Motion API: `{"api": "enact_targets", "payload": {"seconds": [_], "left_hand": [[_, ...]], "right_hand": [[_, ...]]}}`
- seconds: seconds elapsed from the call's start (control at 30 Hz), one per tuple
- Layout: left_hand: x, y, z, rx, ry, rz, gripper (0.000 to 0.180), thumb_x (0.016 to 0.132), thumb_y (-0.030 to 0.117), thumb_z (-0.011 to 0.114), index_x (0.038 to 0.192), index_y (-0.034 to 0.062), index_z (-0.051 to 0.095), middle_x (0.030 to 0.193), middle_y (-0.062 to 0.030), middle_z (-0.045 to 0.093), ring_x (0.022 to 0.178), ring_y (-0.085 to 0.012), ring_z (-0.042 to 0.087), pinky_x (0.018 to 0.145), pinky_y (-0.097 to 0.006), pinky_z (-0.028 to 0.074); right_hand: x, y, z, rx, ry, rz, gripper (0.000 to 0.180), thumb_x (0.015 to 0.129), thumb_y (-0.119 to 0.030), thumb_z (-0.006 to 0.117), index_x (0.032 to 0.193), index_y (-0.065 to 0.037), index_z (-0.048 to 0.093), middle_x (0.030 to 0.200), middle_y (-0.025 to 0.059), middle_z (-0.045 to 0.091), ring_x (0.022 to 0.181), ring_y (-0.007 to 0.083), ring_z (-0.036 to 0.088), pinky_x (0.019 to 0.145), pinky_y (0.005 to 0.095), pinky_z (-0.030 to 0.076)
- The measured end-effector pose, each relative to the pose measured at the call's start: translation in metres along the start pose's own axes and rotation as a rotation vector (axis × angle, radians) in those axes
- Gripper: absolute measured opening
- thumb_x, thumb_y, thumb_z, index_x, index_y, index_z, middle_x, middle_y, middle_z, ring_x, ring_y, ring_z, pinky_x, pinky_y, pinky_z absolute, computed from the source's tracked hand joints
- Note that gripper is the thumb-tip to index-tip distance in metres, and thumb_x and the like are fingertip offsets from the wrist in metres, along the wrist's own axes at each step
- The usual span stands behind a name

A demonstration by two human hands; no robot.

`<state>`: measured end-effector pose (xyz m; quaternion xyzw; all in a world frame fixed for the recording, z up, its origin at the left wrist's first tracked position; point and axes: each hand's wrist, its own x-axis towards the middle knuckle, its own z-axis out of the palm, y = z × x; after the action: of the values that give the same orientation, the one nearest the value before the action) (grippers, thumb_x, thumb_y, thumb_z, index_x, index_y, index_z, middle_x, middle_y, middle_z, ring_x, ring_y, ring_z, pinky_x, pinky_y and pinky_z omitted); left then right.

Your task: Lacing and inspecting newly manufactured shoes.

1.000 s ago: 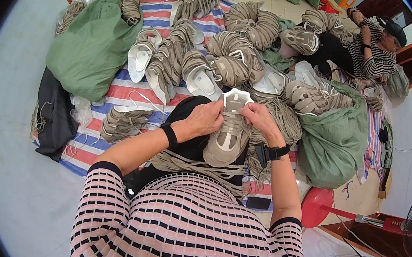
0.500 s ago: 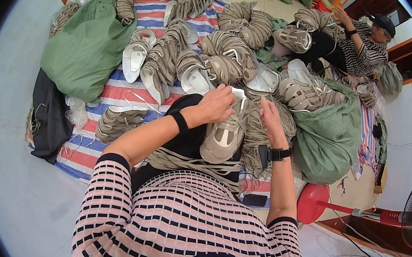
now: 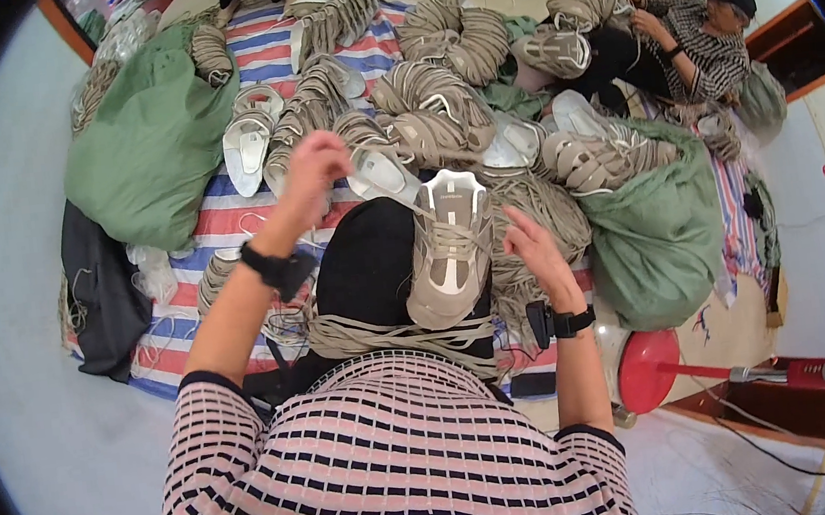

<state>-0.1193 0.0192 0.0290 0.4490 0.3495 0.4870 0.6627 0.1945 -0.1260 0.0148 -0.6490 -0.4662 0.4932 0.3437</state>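
Observation:
A beige and white shoe upper rests on my black-clad lap, toe toward me, laces crossing its front. My left hand is raised to the left of it, blurred, with fingers pinched around a shoelace that stretches toward the upper. My right hand hovers just right of the upper, apart from it, with index finger and thumb extended and spread; I see nothing held there. A bundle of beige laces lies across my thighs, and more loose laces are heaped beyond my right hand.
Nested rows of shoe uppers cover the striped sheet. Green sacks stand left and right. Another person sits at the far right handling uppers. A red-based fan and a phone are on the near right.
My left hand has left the upper's collar and swung up and left. The upper now stands straighter on my lap. My right hand has stayed beside it, lowered slightly.

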Motion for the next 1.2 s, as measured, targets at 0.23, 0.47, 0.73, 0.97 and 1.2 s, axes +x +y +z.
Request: {"api": "enact_targets", "payload": {"seconds": [0.23,0.47,0.73,0.97,1.2], "left_hand": [[-0.037,0.017,-0.149,1.291,0.057,-0.211,0.019,0.086,0.014,0.055,0.097,-0.0021,0.057,0.064,-0.0070,0.060,0.054,-0.0136,0.057,0.054,-0.026,0.046],[-0.022,0.004,-0.042,0.879,-0.278,-0.019,0.020,0.085,0.015,0.060,0.099,0.0023,0.059,0.077,-0.0080,0.061,0.064,-0.0132,0.056,0.054,-0.027,0.045],[-0.002,-0.057,0.099,1.231,-0.562,0.541,0.010,0.072,0.013,0.066,0.078,0.0088,0.059,0.076,-0.0066,0.053,0.079,-0.0248,0.052,0.069,-0.037,0.035],[0.003,-0.075,0.114,1.344,-0.641,0.573,0.017,0.067,0.009,0.064,0.081,0.0091,0.055,0.084,-0.0088,0.052,0.085,-0.0301,0.050,0.071,-0.040,0.034],[-0.003,-0.072,0.112,1.216,-0.762,0.533,0.019,0.068,0.008,0.063,0.084,0.0084,0.054,0.086,-0.0079,0.050,0.088,-0.0290,0.048,0.070,-0.040,0.032]], "right_hand": [[-0.005,0.002,0.006,-0.230,0.148,-0.247,0.031,0.090,-0.006,0.040,0.120,0.002,0.040,0.071,0.0061,0.059,0.069,0.0139,0.055,0.066,0.0252,0.042],[-0.007,-0.009,0.016,0.019,-0.059,-0.134,0.008,0.088,-0.009,0.049,0.092,-0.002,0.051,0.073,0.0012,0.061,0.068,0.0079,0.053,0.061,0.0220,0.039],[0.014,0.015,0.028,0.034,0.081,-0.231,0.007,0.085,-0.009,0.054,0.083,-0.002,0.055,0.072,0.0014,0.059,0.066,0.0081,0.053,0.060,0.0230,0.042],[0.022,0.002,0.033,-0.429,0.283,-0.163,0.013,0.079,-0.016,0.059,0.076,-0.004,0.057,0.065,0.0091,0.064,0.062,0.0215,0.063,0.060,0.0333,0.047],[0.033,0.008,0.009,-0.225,-0.095,-0.033,0.022,0.072,-0.015,0.070,0.088,-0.005,0.060,0.083,0.0061,0.064,0.073,0.0173,0.061,0.063,0.0326,0.047]]}}
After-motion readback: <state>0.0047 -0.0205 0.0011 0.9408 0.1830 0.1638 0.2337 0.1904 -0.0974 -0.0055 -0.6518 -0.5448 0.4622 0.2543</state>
